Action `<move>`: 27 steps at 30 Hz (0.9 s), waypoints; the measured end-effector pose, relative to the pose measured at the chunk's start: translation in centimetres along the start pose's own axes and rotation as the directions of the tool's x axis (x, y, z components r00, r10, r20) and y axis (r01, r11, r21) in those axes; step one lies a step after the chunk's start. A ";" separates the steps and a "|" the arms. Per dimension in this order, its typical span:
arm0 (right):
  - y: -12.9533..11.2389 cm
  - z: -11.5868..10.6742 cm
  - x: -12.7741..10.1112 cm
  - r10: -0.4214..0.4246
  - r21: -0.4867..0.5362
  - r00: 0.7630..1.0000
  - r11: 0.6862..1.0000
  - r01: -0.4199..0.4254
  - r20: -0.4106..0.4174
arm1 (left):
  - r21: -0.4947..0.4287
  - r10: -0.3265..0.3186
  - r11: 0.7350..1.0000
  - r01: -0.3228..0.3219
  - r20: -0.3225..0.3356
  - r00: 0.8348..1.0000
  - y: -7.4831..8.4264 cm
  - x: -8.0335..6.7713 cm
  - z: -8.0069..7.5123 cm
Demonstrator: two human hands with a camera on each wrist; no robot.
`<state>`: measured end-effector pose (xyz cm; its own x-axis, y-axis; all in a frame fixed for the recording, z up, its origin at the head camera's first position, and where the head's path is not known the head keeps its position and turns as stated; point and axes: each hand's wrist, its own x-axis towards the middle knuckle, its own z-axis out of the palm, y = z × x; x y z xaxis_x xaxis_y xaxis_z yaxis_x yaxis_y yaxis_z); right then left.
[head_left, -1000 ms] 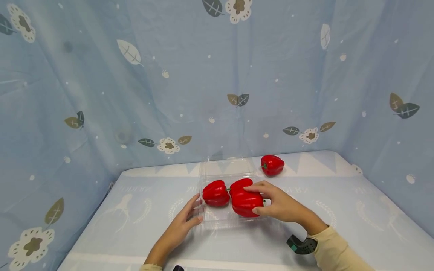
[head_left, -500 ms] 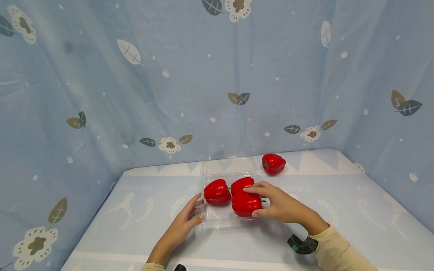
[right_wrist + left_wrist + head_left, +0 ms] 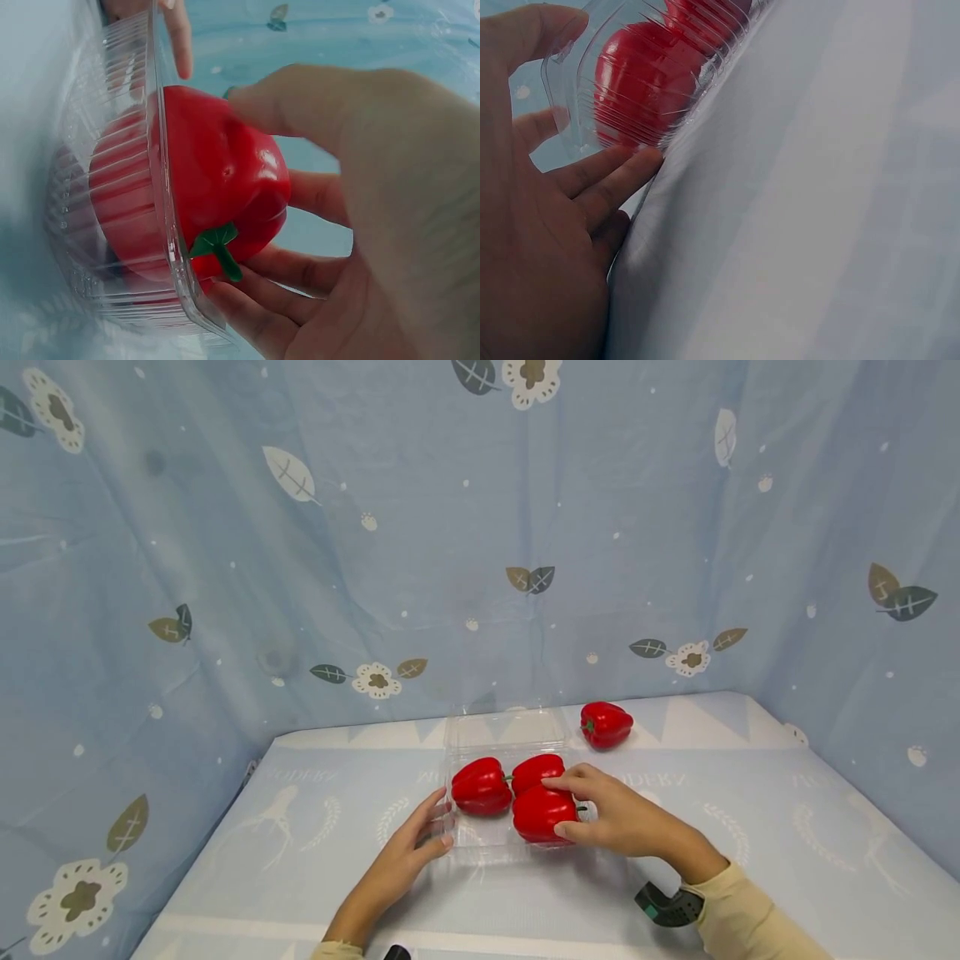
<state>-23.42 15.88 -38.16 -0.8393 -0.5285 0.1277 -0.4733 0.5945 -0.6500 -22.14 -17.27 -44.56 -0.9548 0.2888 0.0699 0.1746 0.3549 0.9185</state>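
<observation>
My right hand (image 3: 618,814) holds a red bell pepper (image 3: 542,816) between thumb and fingers at the near right corner of a clear plastic clamshell box (image 3: 480,853). In the right wrist view this pepper (image 3: 225,165) sits partly below the rim, its green stem toward the near wall. Two more red bell peppers, one at left (image 3: 480,787) and one behind the held one (image 3: 536,768), lie inside the box. My left hand (image 3: 401,852) rests against the box's left side. In the left wrist view its loosely extended fingers (image 3: 622,176) touch the ribbed wall, with the thumb by the rim.
The box's clear lid (image 3: 506,729) lies open toward the back. Another red bell pepper (image 3: 606,725) lies on the pale patterned tablecloth (image 3: 300,827), right of the lid. A blue floral curtain (image 3: 420,527) stands behind the table and along both sides.
The held bell pepper and my right hand have shifted slightly left within the box. My left hand stays against the box's left side.
</observation>
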 end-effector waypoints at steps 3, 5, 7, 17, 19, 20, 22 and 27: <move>0.0 0.1 -0.1 -0.005 0.001 1.000 1.000 0.005 -0.001 | 0.002 -0.002 1.000 0.002 0.001 1.000 -0.1 0.0 0.0; 0.1 0.1 -0.1 -0.013 -0.003 1.000 1.000 0.013 -0.003 | 0.005 -0.002 1.000 0.002 -0.001 1.000 -0.2 0.0 0.0; 0.1 0.0 -0.1 -0.017 -0.005 1.000 1.000 0.017 -0.008 | 0.007 -0.002 1.000 0.002 -0.005 1.000 -0.2 0.1 0.0; 0.4 0.2 0.3 -0.013 -0.014 0.998 1.000 0.012 -0.066 | -0.013 0.004 1.000 -0.004 0.001 1.000 0.0 0.0 0.0; 0.4 0.2 0.3 -0.009 -0.026 0.997 1.000 0.007 -0.073 | -0.022 0.004 1.000 -0.004 0.009 1.000 0.1 0.0 0.0; 0.4 0.2 0.4 -0.014 -0.032 0.997 0.999 0.011 -0.075 | -0.025 0.004 1.000 -0.004 0.012 1.000 0.2 0.0 0.0; 0.3 0.2 0.3 -0.022 -0.034 0.997 0.999 0.019 -0.074 | -0.027 0.003 1.000 -0.003 0.014 1.000 0.2 0.0 0.0; 0.2 0.2 0.2 -0.043 -0.053 0.997 0.998 0.040 -0.066 | -0.032 0.008 0.999 -0.008 0.021 1.000 0.1 0.0 0.0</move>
<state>-23.59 15.78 -38.44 -0.8339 -0.5125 0.2050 -0.5198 0.6044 -0.6037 -22.15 -17.23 -44.42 -0.9482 0.3100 0.0694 0.1741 0.3242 0.9298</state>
